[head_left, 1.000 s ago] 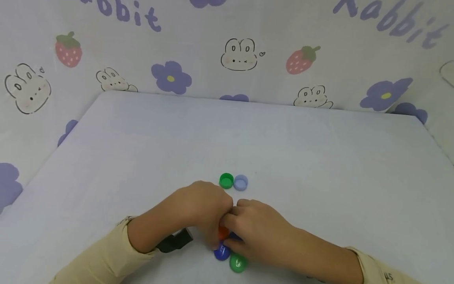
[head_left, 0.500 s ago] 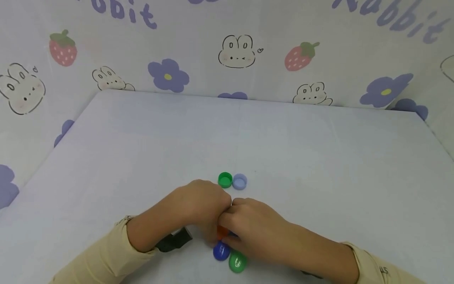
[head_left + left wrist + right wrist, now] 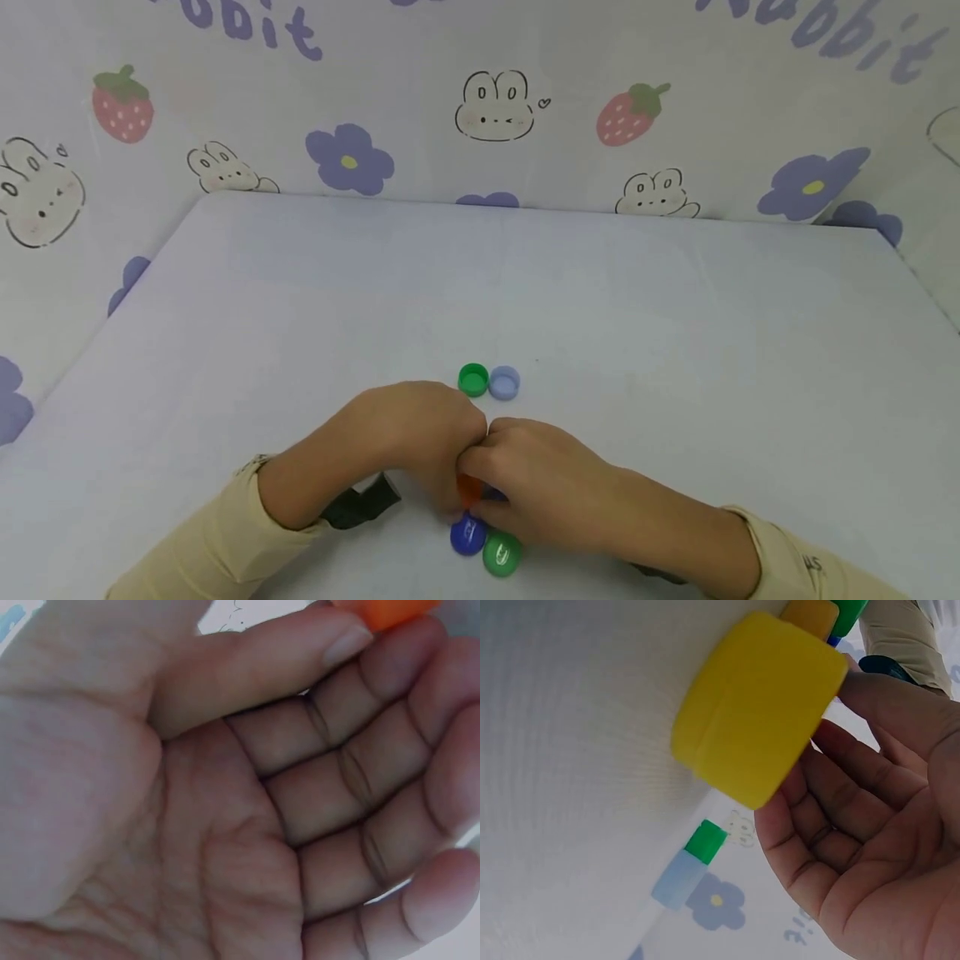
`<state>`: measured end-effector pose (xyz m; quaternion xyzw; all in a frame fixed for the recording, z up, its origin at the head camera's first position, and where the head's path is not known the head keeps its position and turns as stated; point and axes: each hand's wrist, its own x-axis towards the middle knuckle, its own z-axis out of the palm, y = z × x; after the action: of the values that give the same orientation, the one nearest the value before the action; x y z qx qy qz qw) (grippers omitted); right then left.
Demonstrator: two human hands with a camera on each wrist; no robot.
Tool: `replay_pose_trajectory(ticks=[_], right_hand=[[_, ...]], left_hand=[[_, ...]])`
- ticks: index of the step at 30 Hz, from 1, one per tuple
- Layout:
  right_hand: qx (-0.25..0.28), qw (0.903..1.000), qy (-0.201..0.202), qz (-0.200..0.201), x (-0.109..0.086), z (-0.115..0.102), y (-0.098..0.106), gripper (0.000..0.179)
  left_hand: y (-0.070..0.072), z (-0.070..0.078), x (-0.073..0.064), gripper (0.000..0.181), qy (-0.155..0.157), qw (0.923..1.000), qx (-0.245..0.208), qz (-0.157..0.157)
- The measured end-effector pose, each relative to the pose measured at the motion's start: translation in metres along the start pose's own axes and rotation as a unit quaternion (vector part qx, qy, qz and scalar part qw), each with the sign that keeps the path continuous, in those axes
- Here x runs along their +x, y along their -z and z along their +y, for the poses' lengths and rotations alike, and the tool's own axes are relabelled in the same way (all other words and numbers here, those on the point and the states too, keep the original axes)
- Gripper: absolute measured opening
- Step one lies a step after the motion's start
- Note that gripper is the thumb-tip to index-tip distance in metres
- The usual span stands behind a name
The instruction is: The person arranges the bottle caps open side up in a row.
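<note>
Side by side low in the head view, my left hand [image 3: 420,429] and right hand [image 3: 540,479] meet over a group of plastic bottle caps. An orange cap [image 3: 469,490] shows between them; my left thumb and index finger pinch at it, and its orange edge [image 3: 394,610] peeks past their tips in the left wrist view. In the right wrist view, a yellow cap [image 3: 761,709] sits between my right thumb and curled fingers, hiding their tips; my right hand covers it from the head camera. A dark blue piece [image 3: 493,493] shows beside the orange cap.
Nearer me lie a blue cap [image 3: 468,533] and a green cap [image 3: 502,553], tops up. Beyond my hands, another green cap [image 3: 473,380] and a pale blue cap [image 3: 504,382] stand hollow side up. The white table [image 3: 600,317] ends at a rabbit-print cloth [image 3: 420,100].
Both hands stay in nearly the same pose over the caps. The head view has shifted slightly.
</note>
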<state>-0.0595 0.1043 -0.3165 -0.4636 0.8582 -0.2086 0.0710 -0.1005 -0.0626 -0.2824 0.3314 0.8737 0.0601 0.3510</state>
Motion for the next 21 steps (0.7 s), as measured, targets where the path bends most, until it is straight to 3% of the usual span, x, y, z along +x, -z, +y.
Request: replay_pose_trajectory(ticks=[8,21], right_hand=[[0.04,0.9983,-0.029,-0.032,0.002,0.002,0.007,0.013],[0.054,0.9975,-0.043,-0.011,0.002,0.01,0.007,0.007]], left_hand=[[0.006,-0.004,-0.002,0.023,-0.014,0.9994,-0.028,-0.011],[0.011,-0.012,-0.002,0.009,-0.05,0.9976,-0.043,-0.019]])
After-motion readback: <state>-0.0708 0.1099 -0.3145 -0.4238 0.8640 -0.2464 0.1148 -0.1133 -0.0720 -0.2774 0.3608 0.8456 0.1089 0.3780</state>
